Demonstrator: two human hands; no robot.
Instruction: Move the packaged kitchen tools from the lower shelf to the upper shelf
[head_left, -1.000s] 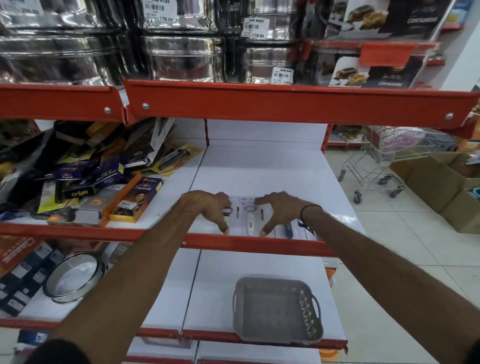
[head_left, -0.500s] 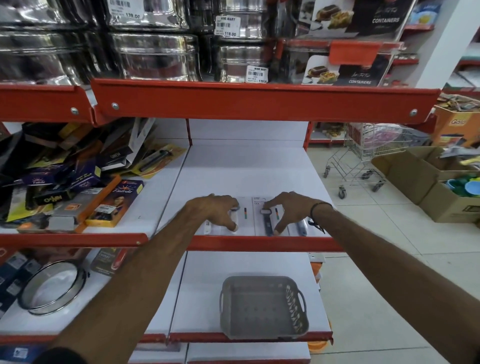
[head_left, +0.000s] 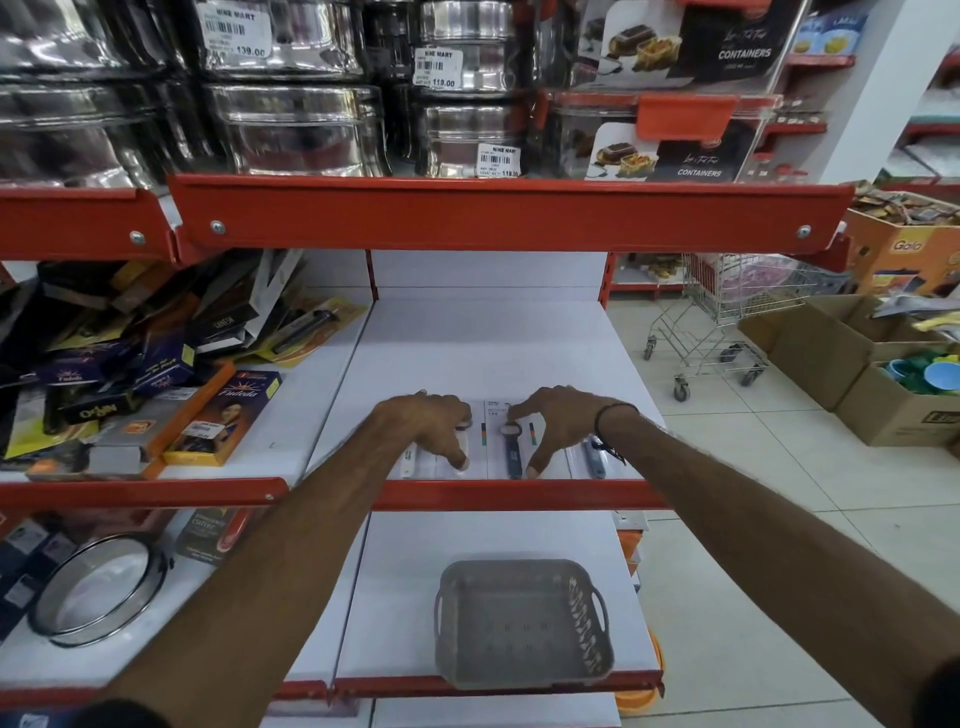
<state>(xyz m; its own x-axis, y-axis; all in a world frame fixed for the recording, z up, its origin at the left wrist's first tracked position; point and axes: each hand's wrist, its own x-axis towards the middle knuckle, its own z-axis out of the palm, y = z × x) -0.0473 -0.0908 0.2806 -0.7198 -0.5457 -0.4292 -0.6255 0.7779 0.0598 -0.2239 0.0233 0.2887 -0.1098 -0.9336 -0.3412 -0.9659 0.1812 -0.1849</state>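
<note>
Several flat packaged kitchen tools lie side by side at the front edge of the white upper shelf (head_left: 488, 348). My left hand (head_left: 431, 421) arches over the pack with a white-handled tool (head_left: 408, 462), thumb at its near end and fingers at its far end. In the same way my right hand (head_left: 558, 421) spans the pack with a dark blue-handled tool (head_left: 513, 460). Another blue-handled pack (head_left: 595, 460) lies under my right wrist. The lower shelf (head_left: 483, 535) carries an empty grey plastic basket (head_left: 519, 623).
A heap of boxed knives and cutters (head_left: 156, 374) fills the shelf bay to the left. Steel containers (head_left: 296, 130) stand on the red-edged shelf above. A round sieve (head_left: 98, 587) lies at lower left. A shopping trolley (head_left: 727, 317) and cardboard boxes (head_left: 852, 358) stand on the floor at right.
Both hands have drawn apart a little along the shelf front, and the packs under them now lie spread wider. My view has shifted slightly to the right.
</note>
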